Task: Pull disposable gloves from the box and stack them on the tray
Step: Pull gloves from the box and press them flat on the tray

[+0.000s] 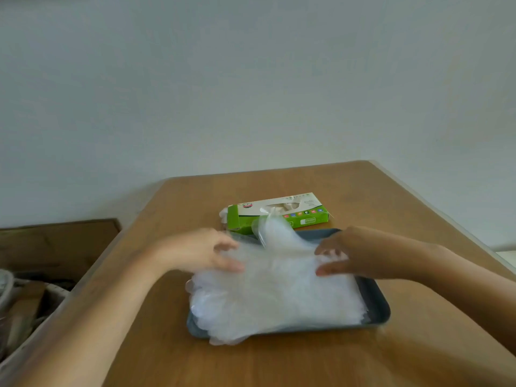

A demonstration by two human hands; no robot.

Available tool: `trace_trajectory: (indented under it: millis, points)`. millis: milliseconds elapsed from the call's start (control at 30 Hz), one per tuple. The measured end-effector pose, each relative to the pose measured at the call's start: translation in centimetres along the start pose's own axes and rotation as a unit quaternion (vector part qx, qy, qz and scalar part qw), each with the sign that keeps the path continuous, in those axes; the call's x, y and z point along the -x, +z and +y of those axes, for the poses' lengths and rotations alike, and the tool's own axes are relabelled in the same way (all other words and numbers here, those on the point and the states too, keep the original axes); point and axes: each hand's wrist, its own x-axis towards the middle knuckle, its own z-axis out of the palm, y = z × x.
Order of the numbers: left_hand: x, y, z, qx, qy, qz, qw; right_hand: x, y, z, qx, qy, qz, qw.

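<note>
Over the dark rectangular tray point(377, 303), we hold a translucent plastic glove point(279, 244) by its sides. The fingers of the left hand point(206, 252) and right hand point(351, 254) pinch it, apparently to lay it flat on the stack of clear gloves point(279, 308). This stack overhangs the near-left rim. A green cardboard box point(240, 219) sits just beyond, and the wooden table point(335, 358) extends near and right.
</note>
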Motion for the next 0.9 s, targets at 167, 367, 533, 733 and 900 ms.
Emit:
trace_trajectory:
  millis: [167,367,533,733,900]
  points:
    - [-4.5,-2.1,-1.3,0.13,0.003,0.137,0.982,-7.2,-1.5,1.0,-0.036,-0.037,0.191,0.98]
    - [-10.4,-0.7,-3.0,0.154,-0.032,0.151,0.976,-14.5,-2.0,1.6,-0.074,-0.095,0.218,0.969]
    - [-12.0,0.8,-3.7,0.179,-0.017,0.128,0.975,-17.2,-0.9,1.9,-0.042,-0.125,0.159,0.978]
    - [-12.3,1.7,-4.6,0.216,0.018,0.112,0.97,-17.7,-0.1,2.3,-0.056,-0.103,0.145,0.982]
    - [-12.3,1.8,-4.9,0.223,0.028,0.11,0.968,-17.7,0.6,2.6,-0.124,-0.067,0.184,0.973]
